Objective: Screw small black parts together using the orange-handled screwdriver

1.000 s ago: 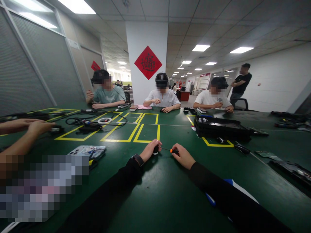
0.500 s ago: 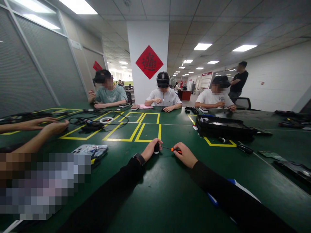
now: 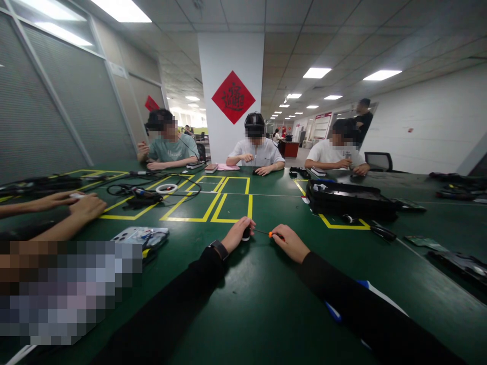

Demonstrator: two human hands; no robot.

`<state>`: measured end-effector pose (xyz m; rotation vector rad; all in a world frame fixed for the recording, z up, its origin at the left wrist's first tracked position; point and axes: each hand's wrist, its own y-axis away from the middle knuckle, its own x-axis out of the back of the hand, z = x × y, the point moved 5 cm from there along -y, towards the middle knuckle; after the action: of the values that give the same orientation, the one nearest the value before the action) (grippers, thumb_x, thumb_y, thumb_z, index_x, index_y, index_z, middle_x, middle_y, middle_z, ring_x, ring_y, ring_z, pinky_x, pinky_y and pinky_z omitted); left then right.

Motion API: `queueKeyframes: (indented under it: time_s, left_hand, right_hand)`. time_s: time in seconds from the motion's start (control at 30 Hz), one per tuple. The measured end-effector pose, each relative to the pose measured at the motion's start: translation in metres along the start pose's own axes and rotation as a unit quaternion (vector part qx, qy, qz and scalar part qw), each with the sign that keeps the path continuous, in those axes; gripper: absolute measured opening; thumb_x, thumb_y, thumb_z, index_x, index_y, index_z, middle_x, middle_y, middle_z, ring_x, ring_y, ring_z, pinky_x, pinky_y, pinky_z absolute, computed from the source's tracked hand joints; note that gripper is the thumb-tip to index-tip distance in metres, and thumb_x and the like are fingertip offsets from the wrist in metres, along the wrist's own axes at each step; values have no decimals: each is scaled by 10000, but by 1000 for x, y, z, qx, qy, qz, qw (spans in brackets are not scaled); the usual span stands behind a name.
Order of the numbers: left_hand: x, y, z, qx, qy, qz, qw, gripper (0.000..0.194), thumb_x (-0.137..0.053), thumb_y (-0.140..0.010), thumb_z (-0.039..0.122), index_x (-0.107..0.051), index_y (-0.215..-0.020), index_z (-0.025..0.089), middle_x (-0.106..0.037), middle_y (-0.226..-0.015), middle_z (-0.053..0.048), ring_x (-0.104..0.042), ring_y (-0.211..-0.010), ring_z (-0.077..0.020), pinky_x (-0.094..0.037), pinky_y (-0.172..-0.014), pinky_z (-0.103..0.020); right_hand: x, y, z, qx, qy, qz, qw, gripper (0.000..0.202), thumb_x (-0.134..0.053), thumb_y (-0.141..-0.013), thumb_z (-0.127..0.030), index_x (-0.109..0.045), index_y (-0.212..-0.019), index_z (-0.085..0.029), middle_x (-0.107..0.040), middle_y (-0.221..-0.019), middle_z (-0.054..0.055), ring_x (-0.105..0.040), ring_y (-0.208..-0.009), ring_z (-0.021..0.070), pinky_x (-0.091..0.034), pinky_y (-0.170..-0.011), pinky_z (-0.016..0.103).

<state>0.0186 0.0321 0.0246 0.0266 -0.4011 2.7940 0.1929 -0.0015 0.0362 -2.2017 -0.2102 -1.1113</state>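
Near the middle of the green table (image 3: 243,314), my left hand (image 3: 236,235) is wrapped round a small black object with a white base (image 3: 246,234). The fingers cover most of it, so its kind is not clear. To the right, my right hand (image 3: 289,243) is closed round the orange and black handle of a screwdriver (image 3: 271,235). The thin shaft points left at the black object, and its tip meets or nearly meets it by my left fingertips.
A black plastic casing (image 3: 348,200) lies at the right, with a black-handled tool (image 3: 383,233) before it. Cables and a white ring (image 3: 166,188) lie at the left. A co-worker's hands (image 3: 85,207) are at the far left; several people sit opposite.
My hands and the screwdriver stay almost still. The neighbour's hands at the left have shifted and now show a small white thing. The standing person at the back has moved left.
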Motion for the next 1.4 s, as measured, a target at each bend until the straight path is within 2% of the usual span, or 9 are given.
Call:
queueKeyframes:
  time_s: [0.07,0.2,0.33,0.57,0.83,1.13,1.3,1.4]
  left_hand:
    - [0,-1,0,0,0,0,1000,362,-367,-805,469,-527,-820,144,-549,-779,-28,-532,-624,-100,-419,-626,-229]
    - [1,-2,-4,10,4,11,1000,328,-416,-785,470,-494,-824,154,-558,-765,-20,-538,-616,-93,-421,-619,-224]
    - [4,-2,-10,14,8,27,1000,326,-441,-772,480,-464,-816,157,-568,-789,-21,-548,-620,-86,-424,-612,-222]
    - [8,-2,-12,27,-17,41,999,356,-420,-767,516,-457,-794,163,-574,-799,-16,-546,-577,-76,-398,-533,-201]
    - [7,2,-9,15,-79,51,995,403,-345,-785,545,-481,-794,166,-523,-587,18,-511,-526,-92,-368,-516,-210]
    - [6,2,-4,5,-97,42,994,420,-306,-796,545,-474,-757,162,-509,-586,26,-476,-495,-79,-354,-499,-200]
    - [7,0,-8,5,-125,52,991,350,-476,-726,513,-463,-769,165,-519,-600,40,-450,-461,-66,-343,-470,-191]
    - [7,-1,-10,-4,-148,60,987,335,-588,-657,451,-459,-771,164,-539,-634,42,-475,-492,-68,-376,-515,-200]
  right_hand:
    - [2,0,0,4,-9,13,1000,100,-516,-775,-232,-576,-831,-176,-558,-852,43,-492,-842,162,-380,-772,300]
    - [-1,2,1,-6,-28,4,1000,194,-582,-724,-241,-566,-909,-183,-563,-886,43,-503,-867,170,-390,-785,312]
    - [-6,3,3,-24,-25,-14,999,218,-525,-776,-267,-566,-976,-191,-585,-905,53,-522,-865,172,-398,-786,318]
    - [-6,3,2,-14,-13,-18,1000,224,-479,-811,-277,-582,-993,-196,-602,-927,59,-528,-887,176,-396,-802,314]
    - [-2,4,4,-16,2,-23,1000,226,-471,-816,-283,-585,-992,-200,-607,-920,60,-533,-886,178,-403,-797,316]
    - [0,3,6,-20,29,-29,999,240,-459,-821,-297,-589,-988,-184,-612,-946,67,-540,-903,175,-396,-812,304]
    - [0,3,7,-27,40,-30,998,239,-453,-823,-295,-590,-980,-180,-614,-940,67,-541,-907,176,-393,-820,302]
    - [0,2,7,-27,39,-27,998,237,-455,-821,-295,-590,-979,-181,-613,-938,67,-540,-906,177,-394,-819,304]
